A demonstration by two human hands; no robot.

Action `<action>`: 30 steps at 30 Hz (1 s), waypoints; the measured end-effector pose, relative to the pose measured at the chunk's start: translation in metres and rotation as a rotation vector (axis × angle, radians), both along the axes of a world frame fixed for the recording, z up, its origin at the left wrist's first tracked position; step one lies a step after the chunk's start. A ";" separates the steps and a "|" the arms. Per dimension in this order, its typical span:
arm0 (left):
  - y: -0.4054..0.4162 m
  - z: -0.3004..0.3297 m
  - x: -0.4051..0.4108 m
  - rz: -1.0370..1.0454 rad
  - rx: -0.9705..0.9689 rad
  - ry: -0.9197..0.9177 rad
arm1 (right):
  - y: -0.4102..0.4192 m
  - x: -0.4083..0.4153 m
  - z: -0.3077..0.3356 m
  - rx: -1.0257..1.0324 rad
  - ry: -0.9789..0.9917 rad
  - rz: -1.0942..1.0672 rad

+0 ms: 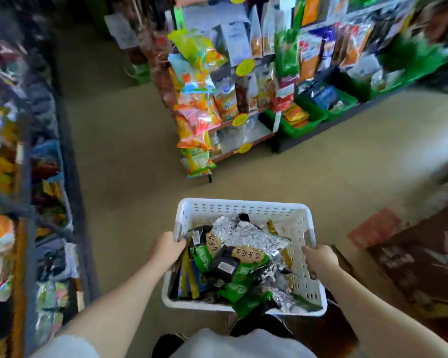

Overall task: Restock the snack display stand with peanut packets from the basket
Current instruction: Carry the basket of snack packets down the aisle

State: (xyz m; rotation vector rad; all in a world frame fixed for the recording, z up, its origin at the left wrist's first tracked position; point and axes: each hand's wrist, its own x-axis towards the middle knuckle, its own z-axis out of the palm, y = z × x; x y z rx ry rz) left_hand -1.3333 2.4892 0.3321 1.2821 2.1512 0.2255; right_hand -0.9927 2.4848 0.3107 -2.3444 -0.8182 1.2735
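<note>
1. Two bare hands carry a white perforated basket (246, 211) at waist height over a tan shop floor (130, 140); the left hand (166, 250) curls its fingers over the basket's left rim, thumb outside the wall.
2. At the opposite rim the right hand (321, 260) grips likewise, fingers bent down inside the wall, so neither hand is spread.
3. Inside the basket lies a loose heap of packets (233, 262): green ones, black ones, crumpled silver foil, and tan labels with dark lettering. Which of them hold peanuts cannot be read.
4. Ahead, well apart from the basket, stands the snack display stand (228, 104), its shelves and hooks crowded with orange, yellow and green bags and round yellow price tags.
5. Green crates (308, 120) of goods sit on a low ledge just right of the stand.
6. Shelving (18, 177) along the left edge is smeared by motion blur; its goods are unreadable.
7. At bottom, the person's light shirt and dark shoes are cut off by the frame.
</note>
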 end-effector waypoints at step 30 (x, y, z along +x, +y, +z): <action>0.809 -0.042 0.436 -0.795 -0.078 -0.082 | 0.574 0.334 -0.035 0.017 -0.051 -0.850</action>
